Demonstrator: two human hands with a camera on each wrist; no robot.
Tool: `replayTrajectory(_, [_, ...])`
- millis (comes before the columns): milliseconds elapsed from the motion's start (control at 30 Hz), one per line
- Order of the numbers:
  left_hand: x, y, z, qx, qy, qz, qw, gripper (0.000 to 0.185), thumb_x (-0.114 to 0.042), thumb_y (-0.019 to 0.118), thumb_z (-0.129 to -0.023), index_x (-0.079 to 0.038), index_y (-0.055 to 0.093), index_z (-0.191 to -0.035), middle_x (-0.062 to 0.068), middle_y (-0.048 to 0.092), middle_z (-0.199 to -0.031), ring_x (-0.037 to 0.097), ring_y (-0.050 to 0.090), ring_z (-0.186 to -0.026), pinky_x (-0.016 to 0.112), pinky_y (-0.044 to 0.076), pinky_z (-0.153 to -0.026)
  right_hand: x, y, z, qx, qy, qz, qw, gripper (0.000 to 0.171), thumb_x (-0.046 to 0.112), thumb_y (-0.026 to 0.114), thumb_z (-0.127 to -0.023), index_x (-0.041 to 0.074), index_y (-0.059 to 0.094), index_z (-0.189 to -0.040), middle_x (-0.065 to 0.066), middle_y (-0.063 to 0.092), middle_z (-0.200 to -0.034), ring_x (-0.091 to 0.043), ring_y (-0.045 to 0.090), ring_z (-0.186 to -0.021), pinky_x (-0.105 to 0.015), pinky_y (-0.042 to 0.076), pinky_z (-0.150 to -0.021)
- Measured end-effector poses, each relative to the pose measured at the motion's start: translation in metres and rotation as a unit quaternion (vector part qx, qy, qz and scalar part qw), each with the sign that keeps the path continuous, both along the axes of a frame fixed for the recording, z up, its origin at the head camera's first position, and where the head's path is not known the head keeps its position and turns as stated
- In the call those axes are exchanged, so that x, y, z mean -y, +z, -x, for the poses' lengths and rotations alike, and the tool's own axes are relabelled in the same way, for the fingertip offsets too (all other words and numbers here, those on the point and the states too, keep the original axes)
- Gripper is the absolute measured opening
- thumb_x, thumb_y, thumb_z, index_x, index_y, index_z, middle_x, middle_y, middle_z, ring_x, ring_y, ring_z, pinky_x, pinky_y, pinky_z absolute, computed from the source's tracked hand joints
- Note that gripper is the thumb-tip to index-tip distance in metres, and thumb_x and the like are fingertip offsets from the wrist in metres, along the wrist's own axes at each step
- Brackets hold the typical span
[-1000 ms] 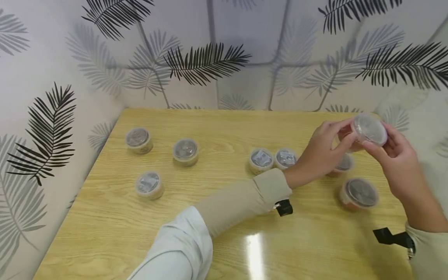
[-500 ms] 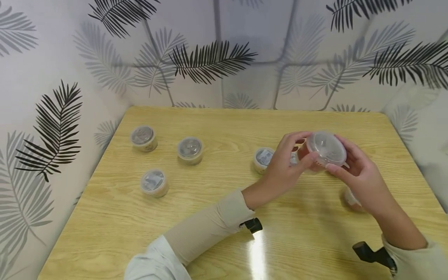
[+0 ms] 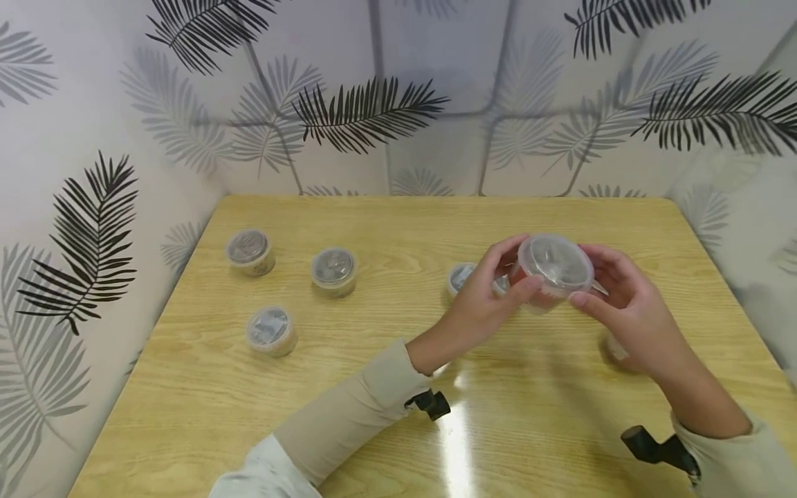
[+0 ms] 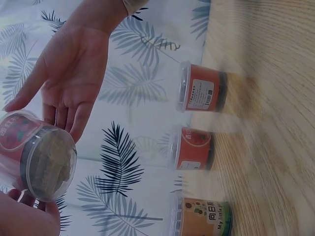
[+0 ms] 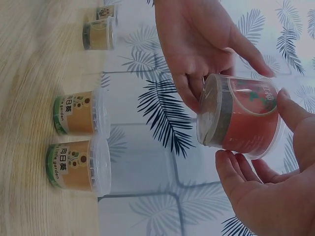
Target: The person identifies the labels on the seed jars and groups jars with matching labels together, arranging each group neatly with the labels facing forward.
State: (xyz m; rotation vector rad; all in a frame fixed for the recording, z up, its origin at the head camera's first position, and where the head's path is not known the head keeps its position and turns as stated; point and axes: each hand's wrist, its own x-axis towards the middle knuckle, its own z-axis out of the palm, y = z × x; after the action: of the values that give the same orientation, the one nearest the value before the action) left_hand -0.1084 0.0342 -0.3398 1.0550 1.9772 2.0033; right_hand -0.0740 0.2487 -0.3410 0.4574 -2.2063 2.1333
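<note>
- Your left hand (image 3: 482, 304) and right hand (image 3: 623, 308) hold a little red cup (image 3: 551, 272) with a clear lid up over the wooden table (image 3: 398, 387).
- Three small cups (image 3: 269, 330) sit far to the left.
- One more cup (image 3: 459, 277) peeks out behind your left hand.

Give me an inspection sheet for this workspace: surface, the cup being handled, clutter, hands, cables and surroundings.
Surface: wooden table, light grain, with a glare patch near the front edge.
Job's things: red-labelled cup with a clear lid, lifted off the table.
Clutter: three lidded cups at the left; two tan-labelled cups partly hidden behind the left hand; a red cup partly hidden under the right hand.
Grippers: left hand and right hand both hold the red-labelled cup by the fingertips.
Cables: nothing seen.
Surroundings: walls with a leaf print on three sides.
</note>
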Motion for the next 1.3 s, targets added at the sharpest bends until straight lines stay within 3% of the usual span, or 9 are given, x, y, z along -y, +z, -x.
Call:
replayTrajectory(200, [-0.007,0.000,-0.001,0.015,0.010,-0.013,0.9997,0.054,-0.003,0.055,-0.092,0.000,0.028,-0.139,0.012,0.042,-0.131,0.011,0.040,-0.120,0.024,0.038,-0.098,-0.005,0.003,-0.006,0.010,0.009,-0.015,1.000,0.056,-0.011,0.051,-0.090,0.003,0.034,-0.140,-0.008,0.043,-0.135,-0.010,0.044,-0.120,-0.015,0.041,-0.092])
replayTrajectory(367, [-0.018,0.001,0.000,0.034,0.008,0.002,0.9994,0.058,-0.007,0.059,-0.091,-0.001,0.028,-0.140,0.006,0.042,-0.131,0.009,0.039,-0.119,0.023,0.038,-0.098,-0.014,0.005,-0.008,0.007,0.027,-0.017,0.999,0.059,-0.010,0.047,-0.092,0.004,0.026,-0.145,-0.008,0.039,-0.138,-0.011,0.044,-0.120,-0.016,0.043,-0.090])
replayTrajectory(467, [-0.025,0.003,0.001,0.031,0.002,0.019,0.9993,0.060,-0.011,0.061,-0.091,-0.003,0.029,-0.141,0.000,0.042,-0.131,0.005,0.039,-0.118,0.022,0.037,-0.098,-0.021,0.006,-0.008,0.015,0.014,-0.027,0.999,0.060,-0.009,0.048,-0.092,0.006,0.026,-0.146,-0.007,0.040,-0.138,-0.010,0.047,-0.117,-0.016,0.045,-0.087])
replayTrajectory(633, [-0.040,0.008,0.005,0.011,-0.011,0.035,0.9993,0.058,-0.012,0.060,-0.092,-0.003,0.030,-0.140,0.000,0.043,-0.131,0.001,0.039,-0.118,0.021,0.034,-0.101,-0.039,0.007,-0.007,0.025,-0.021,-0.041,0.999,0.061,-0.007,0.051,-0.091,0.008,0.029,-0.145,-0.005,0.040,-0.139,-0.006,0.045,-0.119,-0.013,0.044,-0.086])
replayTrajectory(833, [-0.063,0.012,0.014,0.030,-0.028,0.044,0.9982,0.057,-0.014,0.060,-0.092,-0.005,0.032,-0.141,-0.003,0.046,-0.126,-0.001,0.041,-0.114,0.017,0.034,-0.098,-0.062,0.006,-0.006,0.009,-0.046,-0.007,0.999,0.061,-0.013,0.050,-0.089,0.007,0.033,-0.144,-0.003,0.039,-0.142,-0.003,0.043,-0.122,-0.010,0.040,-0.088])
replayTrajectory(1167, [-0.115,-0.009,0.034,0.058,-0.019,0.058,0.9964,0.063,-0.018,0.064,-0.089,-0.010,0.032,-0.143,-0.006,0.042,-0.134,0.000,0.044,-0.114,0.012,0.039,-0.091,-0.097,-0.003,0.000,-0.008,-0.087,0.027,0.996,0.058,-0.016,0.050,-0.088,0.001,0.036,-0.141,-0.005,0.039,-0.142,-0.005,0.042,-0.123,-0.010,0.040,-0.088])
replayTrajectory(1300, [-0.135,-0.025,0.040,0.053,-0.015,0.068,0.9962,0.064,-0.021,0.065,-0.088,-0.012,0.033,-0.143,-0.007,0.041,-0.134,-0.001,0.045,-0.113,0.012,0.039,-0.090,-0.113,-0.011,0.001,-0.001,-0.089,0.030,0.996,0.058,-0.016,0.049,-0.088,0.001,0.034,-0.142,-0.005,0.037,-0.144,-0.004,0.040,-0.125,-0.010,0.039,-0.089])
